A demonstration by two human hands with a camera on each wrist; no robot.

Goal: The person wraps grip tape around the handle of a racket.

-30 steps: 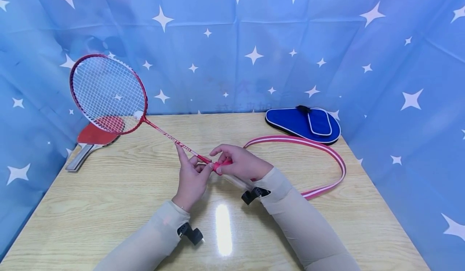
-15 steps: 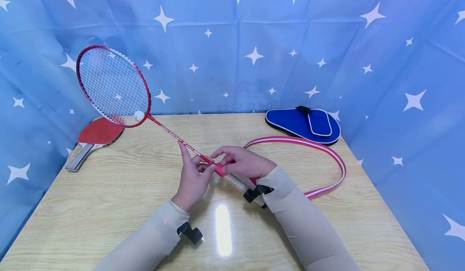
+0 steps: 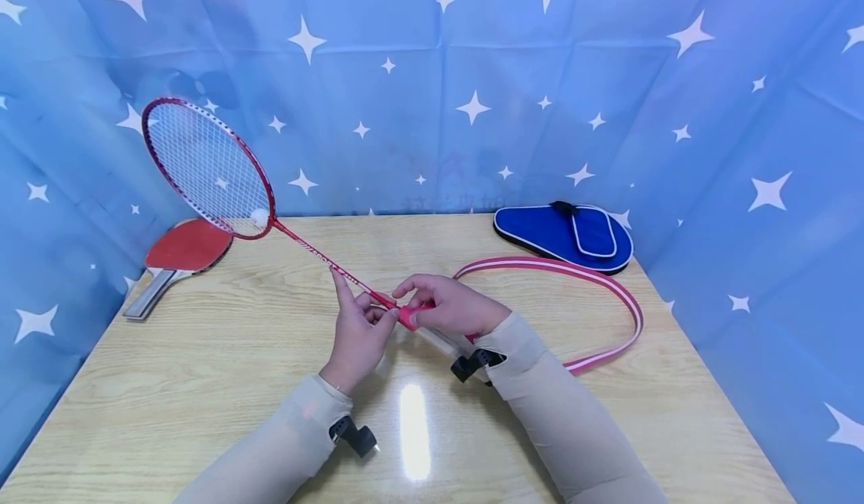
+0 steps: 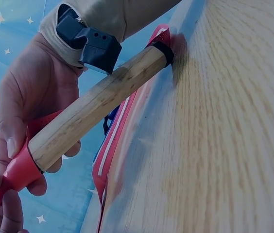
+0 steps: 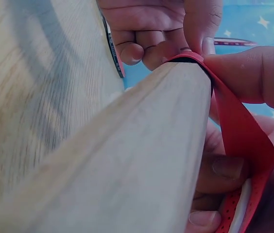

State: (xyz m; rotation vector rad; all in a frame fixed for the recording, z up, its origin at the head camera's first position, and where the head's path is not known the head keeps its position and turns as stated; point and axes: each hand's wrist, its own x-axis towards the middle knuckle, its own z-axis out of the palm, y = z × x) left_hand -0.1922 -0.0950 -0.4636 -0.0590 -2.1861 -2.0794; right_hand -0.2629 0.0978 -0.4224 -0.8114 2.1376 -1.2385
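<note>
A red badminton racket (image 3: pixel 317 252) is held above the table, its strung head up and to the left. My left hand (image 3: pixel 358 335) pinches it where the shaft meets the handle, with the index finger extended along the shaft. My right hand (image 3: pixel 460 306) holds the red grip tape (image 5: pixel 239 121) at the top of the handle. In the left wrist view, the tape covers this upper end, while the wooden handle (image 4: pixel 98 107) below is bare down to a black band at the butt. The tape's white-striped length (image 3: pixel 631 305) loops across the table at right.
A red table tennis bat (image 3: pixel 189 245) lies at the far left, near the blue curtain. At the back right is a blue bat case (image 3: pixel 540 226) with white piping. A small white ball (image 3: pixel 259 217) shows through the racket strings.
The racket has rolled about its shaft, so its head looks narrower and sits slightly farther right. The right hand has shifted slightly, with both hands keeping their holds.
</note>
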